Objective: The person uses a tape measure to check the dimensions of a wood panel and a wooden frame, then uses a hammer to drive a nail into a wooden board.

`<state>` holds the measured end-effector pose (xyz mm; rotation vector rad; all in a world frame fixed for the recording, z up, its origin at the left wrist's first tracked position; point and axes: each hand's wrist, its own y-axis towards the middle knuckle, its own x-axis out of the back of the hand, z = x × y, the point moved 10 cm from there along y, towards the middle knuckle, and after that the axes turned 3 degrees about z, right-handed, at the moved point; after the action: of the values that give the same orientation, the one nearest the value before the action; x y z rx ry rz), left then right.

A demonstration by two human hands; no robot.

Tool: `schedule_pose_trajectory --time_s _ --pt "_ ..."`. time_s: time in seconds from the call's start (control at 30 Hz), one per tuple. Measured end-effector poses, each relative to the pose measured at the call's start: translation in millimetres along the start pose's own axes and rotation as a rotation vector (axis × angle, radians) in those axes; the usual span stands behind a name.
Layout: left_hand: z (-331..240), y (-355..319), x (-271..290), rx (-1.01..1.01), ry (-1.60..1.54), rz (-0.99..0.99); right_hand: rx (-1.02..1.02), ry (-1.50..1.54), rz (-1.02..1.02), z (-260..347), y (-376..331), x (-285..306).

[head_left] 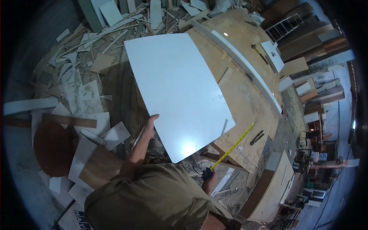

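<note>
A large white panel [176,84] lies tilted across the wooden worktable, its left part jutting past the table's edge. My left hand [150,127] grips its left edge, thumb on top and the other fingers mostly hidden. Low on the right, my right hand [210,183] is closed around a dark tape measure [207,174]. From it the yellow tape blade [234,147] stretches up and to the right over the tabletop, apart from the panel. Near the blade's far end lie dark-handled pincers [257,137].
Beyond the panel, a long white strip [245,63] crosses the worktable [245,96]. A hammer [260,53] rests near a small white board [272,55]. Offcuts [88,96] litter the floor at left, near a round brown seat [53,148]. A cabinet-like box [270,188] stands at lower right.
</note>
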<state>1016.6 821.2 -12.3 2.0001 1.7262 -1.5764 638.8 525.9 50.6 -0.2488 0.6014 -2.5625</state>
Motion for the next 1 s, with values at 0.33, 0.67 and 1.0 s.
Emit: schedule_pose_trajectory --time_s 0.33,0.67,1.0 --pt "-107 -64 -117 -0.683 0.735 0.249 0.031 0.072 0.032 13 -12 -21" --pt "-186 -81 -365 -0.805 0.504 0.337 0.167 0.202 -0.018 33 -20 -28" --pt "-169 -106 -545 -1.979 0.806 0.426 0.264 0.28 -0.053 44 21 -17"
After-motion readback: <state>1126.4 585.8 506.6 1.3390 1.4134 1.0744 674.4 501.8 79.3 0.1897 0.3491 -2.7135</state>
